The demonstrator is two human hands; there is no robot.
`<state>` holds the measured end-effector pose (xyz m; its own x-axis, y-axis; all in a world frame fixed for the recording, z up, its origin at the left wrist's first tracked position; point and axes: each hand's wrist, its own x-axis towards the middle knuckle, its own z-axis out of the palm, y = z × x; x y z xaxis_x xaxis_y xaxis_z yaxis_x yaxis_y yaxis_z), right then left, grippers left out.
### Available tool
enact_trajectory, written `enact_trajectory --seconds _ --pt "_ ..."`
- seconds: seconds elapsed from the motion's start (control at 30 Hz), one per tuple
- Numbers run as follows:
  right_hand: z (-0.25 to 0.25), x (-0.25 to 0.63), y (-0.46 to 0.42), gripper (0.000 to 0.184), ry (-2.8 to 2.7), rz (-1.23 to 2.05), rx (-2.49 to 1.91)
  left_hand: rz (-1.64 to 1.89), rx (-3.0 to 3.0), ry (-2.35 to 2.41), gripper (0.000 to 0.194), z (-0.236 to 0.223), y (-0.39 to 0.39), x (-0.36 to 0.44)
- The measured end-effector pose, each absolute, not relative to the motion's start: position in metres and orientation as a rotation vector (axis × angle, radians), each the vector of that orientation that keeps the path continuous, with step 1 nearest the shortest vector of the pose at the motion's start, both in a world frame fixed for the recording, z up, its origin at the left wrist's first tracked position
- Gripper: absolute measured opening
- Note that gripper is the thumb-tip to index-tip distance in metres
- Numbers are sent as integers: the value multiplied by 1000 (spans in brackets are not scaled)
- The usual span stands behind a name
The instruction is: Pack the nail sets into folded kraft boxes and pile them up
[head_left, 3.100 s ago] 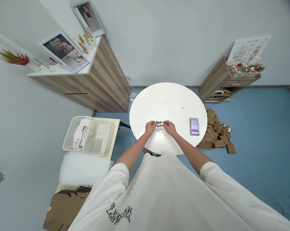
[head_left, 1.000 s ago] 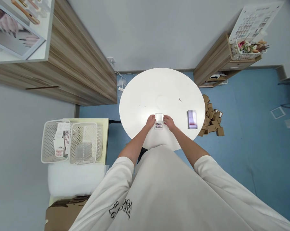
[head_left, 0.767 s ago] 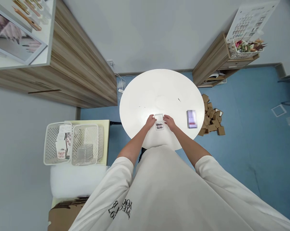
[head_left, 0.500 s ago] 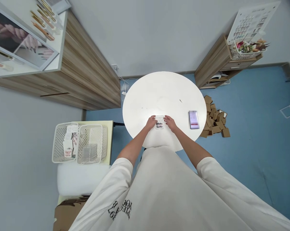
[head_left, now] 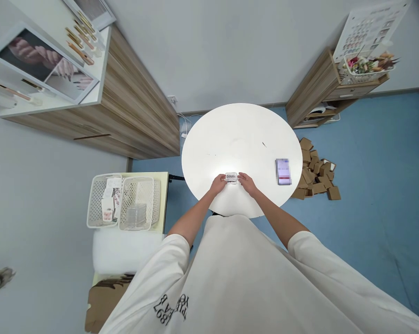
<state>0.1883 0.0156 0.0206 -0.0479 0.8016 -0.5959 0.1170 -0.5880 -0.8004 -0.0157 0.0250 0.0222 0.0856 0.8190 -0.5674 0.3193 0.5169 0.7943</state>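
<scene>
A small clear plastic case [head_left: 231,178] with dark press-on nails inside lies at the near edge of the round white table [head_left: 230,134]. My left hand [head_left: 218,184] grips its left end with curled fingers. My right hand [head_left: 247,183] grips its right end the same way. The case looks closed and flat between my hands.
A phone [head_left: 283,171] lies on the table's right side. Two white mesh baskets [head_left: 124,201] with packets and clear cases stand on a low yellow stand to my left. Small brown cardboard boxes [head_left: 317,175] are piled on the blue floor to the right. Wooden cabinets [head_left: 136,116] line the wall.
The case's clear lid, open behind the nail tray a second ago, is folded down; both hands stay on its ends. My head view has shifted slightly.
</scene>
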Motion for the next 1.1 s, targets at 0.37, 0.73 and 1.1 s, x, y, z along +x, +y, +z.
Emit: enact_trajectory --seconds 0.37,0.73,1.1 --pt "15 190 -8 60 -1604 1449 -1912 378 1287 1511 46 16 0 -16" --pt "15 183 -28 73 -2350 1220 -1896 48 1769 1314 63 26 -26 -20" --pt "21 170 -25 76 -2451 1153 -1939 -43 1784 1314 58 24 -23 -25"
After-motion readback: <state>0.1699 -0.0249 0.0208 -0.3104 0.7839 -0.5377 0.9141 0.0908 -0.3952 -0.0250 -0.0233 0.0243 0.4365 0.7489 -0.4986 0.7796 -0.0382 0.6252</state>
